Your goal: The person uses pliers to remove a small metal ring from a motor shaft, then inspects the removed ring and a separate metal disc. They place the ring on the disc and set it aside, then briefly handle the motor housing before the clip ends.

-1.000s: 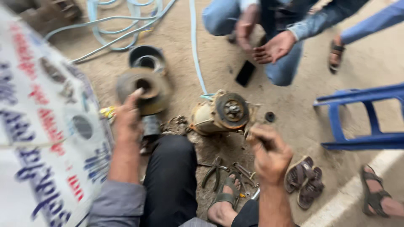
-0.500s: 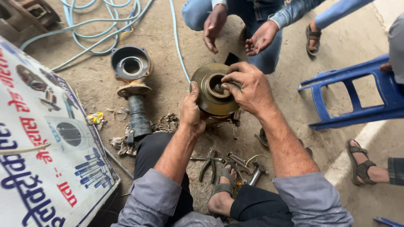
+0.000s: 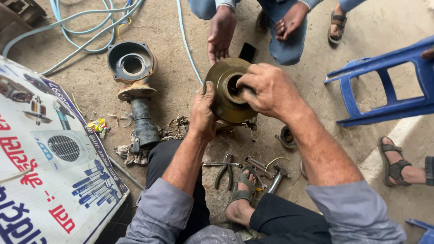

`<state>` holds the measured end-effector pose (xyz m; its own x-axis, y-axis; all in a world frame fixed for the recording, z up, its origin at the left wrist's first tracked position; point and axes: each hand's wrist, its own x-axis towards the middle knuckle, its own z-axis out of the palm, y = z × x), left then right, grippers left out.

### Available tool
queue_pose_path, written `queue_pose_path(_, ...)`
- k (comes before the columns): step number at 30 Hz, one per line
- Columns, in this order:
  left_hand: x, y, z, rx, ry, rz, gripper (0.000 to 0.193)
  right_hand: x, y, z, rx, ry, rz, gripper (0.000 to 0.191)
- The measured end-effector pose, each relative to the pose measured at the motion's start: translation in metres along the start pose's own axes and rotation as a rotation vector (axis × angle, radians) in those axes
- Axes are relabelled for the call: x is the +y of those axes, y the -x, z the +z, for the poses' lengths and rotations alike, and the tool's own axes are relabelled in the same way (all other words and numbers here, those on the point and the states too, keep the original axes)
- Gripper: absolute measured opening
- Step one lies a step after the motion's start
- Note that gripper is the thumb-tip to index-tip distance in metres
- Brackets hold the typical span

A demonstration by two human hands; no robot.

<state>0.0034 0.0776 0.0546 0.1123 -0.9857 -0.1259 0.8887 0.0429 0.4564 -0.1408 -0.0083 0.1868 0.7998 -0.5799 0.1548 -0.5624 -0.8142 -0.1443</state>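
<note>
The brass disc [image 3: 228, 92] stood tilted on the dirt floor [image 3: 181, 90], near the middle of the view, just past the person's knees. The left hand [image 3: 202, 113] was curled against the disc's left rim, fingers wrapped round the edge and closed on it. The right hand [image 3: 266, 88] lay over the disc's face, its fingers bent down into the raised centre hub and gripping there.

Room around the disc was tight. Just beyond its far rim hung another person's hand [image 3: 221, 31], with a small black block [image 3: 247, 52] beside it on the ground. A thin blue hose [image 3: 187, 49] ran down to the disc's left edge. To the left, well apart, stood a dark housing [image 3: 131, 61] and a shaft [image 3: 142, 119] resting on rags [image 3: 129, 153]. A printed board [image 3: 49, 171] filled the lower left corner. Near the person's sandalled foot [image 3: 239, 199] lay pliers [image 3: 224, 169] and other tools [image 3: 271, 169], and a small ring [image 3: 286, 137] sat just right of the disc. A blue stool [image 3: 384, 86] lay on its side at the right, with open floor between it and the right forearm.
</note>
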Motion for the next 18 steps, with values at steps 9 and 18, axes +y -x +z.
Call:
queue_pose_path(9,0.012,0.004,-0.012,-0.020,-0.130,0.063,0.049,-0.013,0.005,0.008,-0.016,-0.104,0.062,0.032)
queue_pose_path(18,0.016,0.002,-0.021,0.006,-0.138,0.075,0.046,-0.021,-0.007,0.016,-0.286,0.130,0.075,0.041)
